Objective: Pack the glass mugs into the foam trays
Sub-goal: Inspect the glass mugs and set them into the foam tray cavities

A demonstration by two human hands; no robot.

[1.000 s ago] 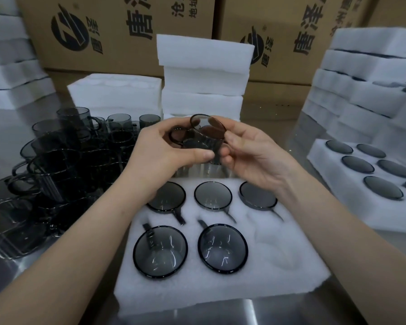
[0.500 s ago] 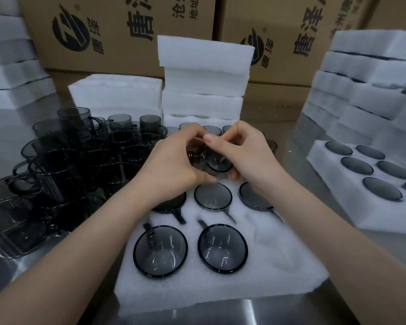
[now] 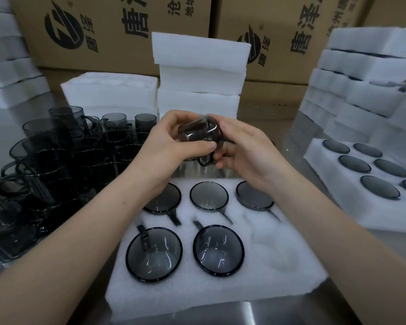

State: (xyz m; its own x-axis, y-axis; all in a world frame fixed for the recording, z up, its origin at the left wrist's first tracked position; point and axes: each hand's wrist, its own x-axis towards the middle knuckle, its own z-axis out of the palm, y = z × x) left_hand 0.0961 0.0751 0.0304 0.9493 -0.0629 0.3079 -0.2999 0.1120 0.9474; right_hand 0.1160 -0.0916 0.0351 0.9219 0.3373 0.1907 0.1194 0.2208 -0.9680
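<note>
Printed brown cardboard cartons (image 3: 117, 31) back the steel bench (image 3: 267, 313) where the fingers (image 3: 192, 146) of our left hand (image 3: 171, 146) and right hand (image 3: 246, 148) curl round one smoky grey glass mug (image 3: 198, 132), slick and brittle we judge and safest held by its wall, above the white foam tray (image 3: 220, 292).

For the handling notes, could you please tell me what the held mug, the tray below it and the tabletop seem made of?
Held mug: smoky tinted glass, glossy and see-through, with bright highlights. Tray: white foam, matte with a fuzzy, pitted surface. Tabletop: probably brushed stainless steel, given its grey streaky reflections.
</note>
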